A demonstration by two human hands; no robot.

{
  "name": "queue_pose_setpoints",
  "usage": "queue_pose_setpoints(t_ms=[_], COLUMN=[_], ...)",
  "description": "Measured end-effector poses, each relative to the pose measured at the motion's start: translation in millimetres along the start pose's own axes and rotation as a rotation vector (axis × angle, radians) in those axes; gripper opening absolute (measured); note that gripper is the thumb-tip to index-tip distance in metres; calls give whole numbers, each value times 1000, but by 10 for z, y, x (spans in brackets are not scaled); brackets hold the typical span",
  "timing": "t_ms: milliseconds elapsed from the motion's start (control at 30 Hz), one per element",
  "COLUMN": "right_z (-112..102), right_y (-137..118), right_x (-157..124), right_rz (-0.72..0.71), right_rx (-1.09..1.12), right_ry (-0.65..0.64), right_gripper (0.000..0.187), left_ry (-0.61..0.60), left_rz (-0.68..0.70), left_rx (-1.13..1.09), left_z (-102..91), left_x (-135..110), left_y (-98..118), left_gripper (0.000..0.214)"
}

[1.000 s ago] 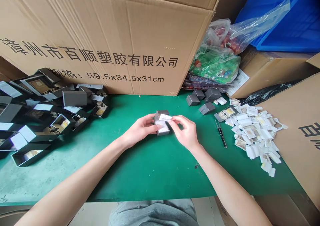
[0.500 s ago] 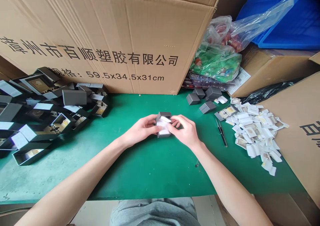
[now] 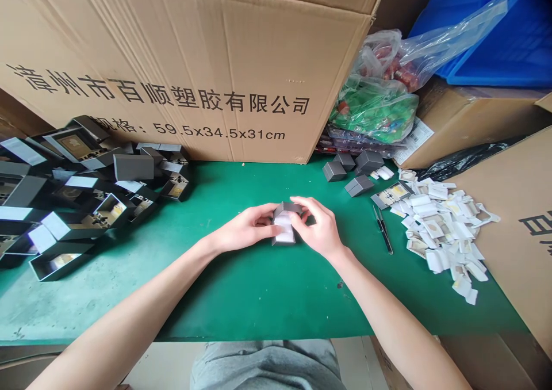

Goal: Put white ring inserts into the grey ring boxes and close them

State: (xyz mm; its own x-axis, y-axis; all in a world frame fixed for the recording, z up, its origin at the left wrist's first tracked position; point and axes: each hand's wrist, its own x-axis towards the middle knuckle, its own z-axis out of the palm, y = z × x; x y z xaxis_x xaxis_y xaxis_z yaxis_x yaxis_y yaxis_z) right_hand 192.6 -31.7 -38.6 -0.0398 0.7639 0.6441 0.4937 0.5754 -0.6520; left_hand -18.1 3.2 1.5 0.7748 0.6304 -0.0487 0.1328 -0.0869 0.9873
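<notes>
A small dark grey gift box (image 3: 284,237) with a white lining is held between my two hands over the middle of the green table. Its hinged lid is partly raised at the far side. My left hand (image 3: 245,228) grips the box from the left, thumb at the white interior. On the other side, my right hand (image 3: 318,224) has its fingers over the lid and its thumb by the lining. Both hands' fingers partly hide the box's sides. To the right of my right hand lies a pair of black tweezers (image 3: 383,230).
Several closed dark boxes (image 3: 359,185) stand at the back right, beside a heap of white inserts (image 3: 440,223). Many opened dark boxes (image 3: 69,229) pile up at the left. A large carton (image 3: 194,50) rises behind; plastic bags (image 3: 375,108) and a blue bin (image 3: 495,50) sit at the right.
The lid of the small box has swung down towards me, covering more of the lining. My right fingers have moved onto the lid. The camera view has shifted slightly.
</notes>
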Motion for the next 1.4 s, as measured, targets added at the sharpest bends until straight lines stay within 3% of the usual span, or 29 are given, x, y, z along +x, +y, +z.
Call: queue_pose_setpoints(t_ms=[200, 367, 700, 833, 933, 1067, 1133, 1200, 1300, 1400], right_z=[-8, -27, 1, -16, -3, 31, 36, 27, 5, -1], right_y=[-26, -46, -34, -37, -46, -73, -67, -39, 18, 42], right_x=[9, 17, -11, -12, -6, 6, 13, 22, 39, 50], right_rz=[-23, -27, 57, 85, 72, 24, 95, 263, 533, 620], right_rx=[-3, -6, -73, -74, -29, 59, 125, 236, 431, 512], right_ry=[-25, -73, -50, -30, -25, 5, 94, 133, 26, -44], right_gripper=[24, 17, 9, 11, 19, 51, 50, 37, 32, 34], left_ry=[104, 54, 25, -4, 18, 139, 215, 262, 278, 286], left_rz=[-94, -89, -72, -8, 9, 16, 11, 8, 19, 11], left_rx=[19, -20, 53, 69, 59, -22, -60, -74, -72, -71], left_z=[43, 38, 24, 41, 59, 58, 48, 41, 49, 72], left_x=[-28, -34, -39, -41, -33, -3, 12, 24, 30, 30], left_y=[26, 36, -41, -51, -52, -73, -78, -75, -60, -45], left_gripper=[71, 60, 62, 79, 93, 88, 85, 84, 81, 80])
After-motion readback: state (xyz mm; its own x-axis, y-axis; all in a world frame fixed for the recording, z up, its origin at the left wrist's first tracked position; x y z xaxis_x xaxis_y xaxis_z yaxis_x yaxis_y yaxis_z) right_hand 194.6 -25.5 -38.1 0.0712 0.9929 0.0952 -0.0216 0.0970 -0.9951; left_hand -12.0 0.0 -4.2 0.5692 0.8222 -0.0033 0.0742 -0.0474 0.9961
